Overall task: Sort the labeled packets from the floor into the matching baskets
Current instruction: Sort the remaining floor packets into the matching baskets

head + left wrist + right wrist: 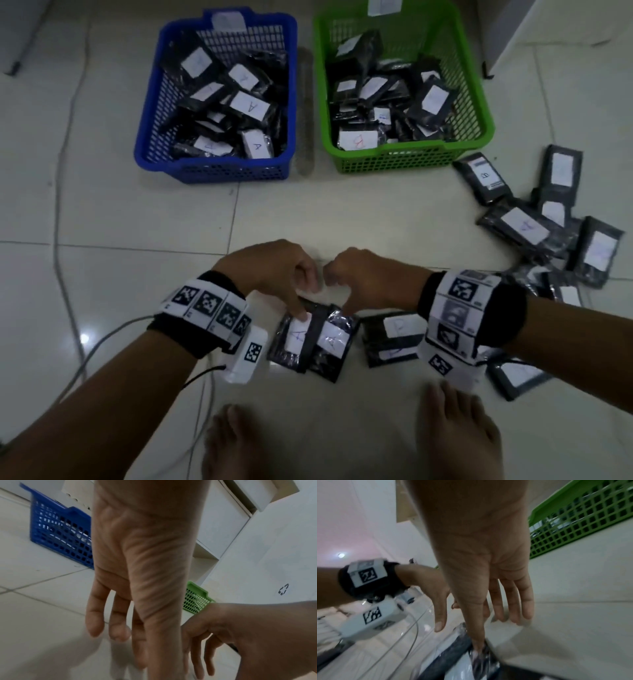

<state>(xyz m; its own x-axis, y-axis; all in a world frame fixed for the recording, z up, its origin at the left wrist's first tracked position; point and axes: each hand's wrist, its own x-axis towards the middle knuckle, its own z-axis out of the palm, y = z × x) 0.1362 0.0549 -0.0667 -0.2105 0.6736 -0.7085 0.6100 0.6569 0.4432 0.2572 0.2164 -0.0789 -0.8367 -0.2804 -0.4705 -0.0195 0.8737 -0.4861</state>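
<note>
Two black packets lie side by side on the floor, each with a white label marked A: the left packet [294,337] and the right packet [331,344]. My left hand [303,294] hangs over them with straight fingers, its thumb touching the left packet's label. Close beside it, my right hand [337,286] points down too. In the right wrist view, the right hand [496,630] presses its thumb on a packet [462,660]. Neither hand holds anything. The blue basket [147,144] holds packets marked A. The green basket [479,113] holds packets marked B.
Another black packet [394,337] lies just right of the pair. A loose pile of packets [534,226] spreads over the floor at the right, below the green basket. Cables [65,205] run along the left. My bare feet [459,431] stand at the bottom.
</note>
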